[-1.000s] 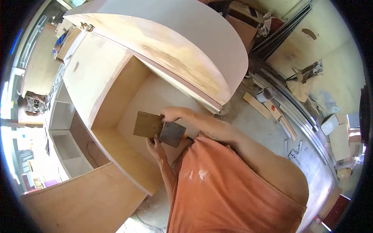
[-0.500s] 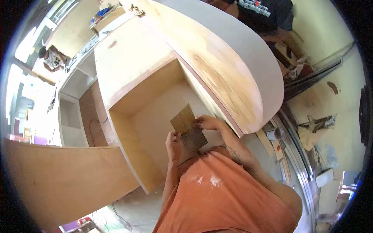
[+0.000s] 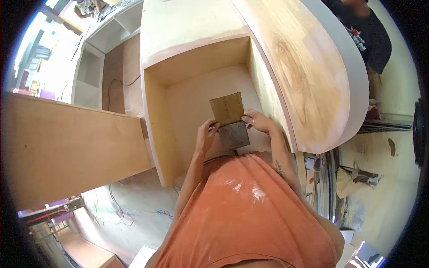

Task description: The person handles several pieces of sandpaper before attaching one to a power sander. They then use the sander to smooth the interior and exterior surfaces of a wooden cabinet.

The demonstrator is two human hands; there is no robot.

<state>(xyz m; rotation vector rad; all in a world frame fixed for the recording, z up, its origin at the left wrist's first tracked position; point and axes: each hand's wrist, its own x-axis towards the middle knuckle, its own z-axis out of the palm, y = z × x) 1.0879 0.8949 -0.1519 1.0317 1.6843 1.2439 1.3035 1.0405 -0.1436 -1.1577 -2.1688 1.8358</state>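
Both my hands grip a creased sheet of sandpaper (image 3: 227, 108) in front of my chest. Its upper half shows the brown backing with faint print, and the lower half shows the dark grey grit. My left hand (image 3: 207, 135) pinches the left edge near the crease. On the opposite edge, my right hand (image 3: 260, 121) pinches it at about the same height. Below and behind the sheet lies the open compartment of a wooden cabinet (image 3: 156, 96), whose pale inner panel shows around the paper.
A curved wooden top (image 3: 313, 85) with pinkish patches runs along the right. A tin can (image 3: 314, 163) stands beside it near long strips. A plywood panel (image 3: 76, 152) juts out at left. One person in a black shirt (image 3: 371, 40) is at upper right, another person (image 3: 91, 6) at upper left.
My view has shifted and turned, so the cabinet appears more upright and further right. The sandpaper has turned straighter and its brown half now faces me more fully; both hands keep hold.
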